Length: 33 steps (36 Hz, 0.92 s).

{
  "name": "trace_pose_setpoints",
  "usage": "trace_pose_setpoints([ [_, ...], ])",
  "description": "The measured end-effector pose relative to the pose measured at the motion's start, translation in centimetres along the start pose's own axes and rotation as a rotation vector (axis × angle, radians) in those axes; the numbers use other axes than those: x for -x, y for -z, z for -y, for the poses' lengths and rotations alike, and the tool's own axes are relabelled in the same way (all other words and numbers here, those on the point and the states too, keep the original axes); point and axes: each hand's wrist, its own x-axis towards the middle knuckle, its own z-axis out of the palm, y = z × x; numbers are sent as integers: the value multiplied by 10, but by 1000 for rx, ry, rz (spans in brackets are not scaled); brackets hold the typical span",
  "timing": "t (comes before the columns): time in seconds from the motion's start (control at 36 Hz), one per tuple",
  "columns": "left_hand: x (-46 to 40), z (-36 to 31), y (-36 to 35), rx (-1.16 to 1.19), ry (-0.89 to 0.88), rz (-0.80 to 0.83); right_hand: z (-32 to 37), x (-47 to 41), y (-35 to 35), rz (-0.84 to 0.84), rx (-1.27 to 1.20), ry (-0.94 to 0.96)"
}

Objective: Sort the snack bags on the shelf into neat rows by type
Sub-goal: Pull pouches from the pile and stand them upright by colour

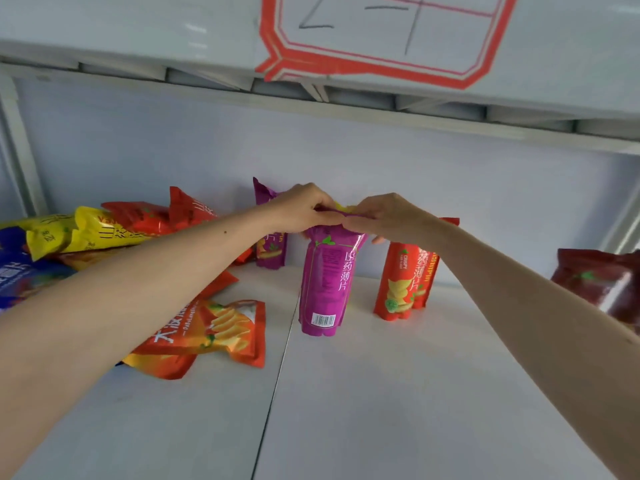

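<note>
A purple snack bag (323, 282) stands upright in the middle of the white shelf (381, 393), barcode side facing me. My left hand (304, 209) and my right hand (388, 216) both pinch its top edge, fingers closed on it. A second purple bag (270, 251) stands behind it against the back wall. To the right stands a red-orange bag (403, 282), with another one partly hidden behind it and my right arm.
A loose pile lies at the left: an orange bag (207, 336) flat on the shelf, a yellow bag (79, 233), red bags (145, 216) and a blue bag (20, 271). A dark red bag (602, 282) sits at the far right. The upper shelf (311, 46) hangs low overhead.
</note>
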Motion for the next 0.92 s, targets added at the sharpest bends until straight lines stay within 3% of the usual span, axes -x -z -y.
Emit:
trace_pose_setpoints([
  [0.22, -19, -46, -41, 40, -62, 61, -50, 51, 38, -23, 7, -69],
  [0.44, -38, -68, -61, -33, -82, 92, -105, 94, 97, -91, 182, -398],
  [0.58, -45, -62, -67, -171, -59, 80, -131, 100, 106, -261, 256, -601],
  [0.72, -45, -55, -70, -409, -101, 84, -143, 98, 89, -481, 315, -671],
  [0.92, -46, -44, -65, -536, -91, 115, -141, 89, 83, -475, 449, -770],
])
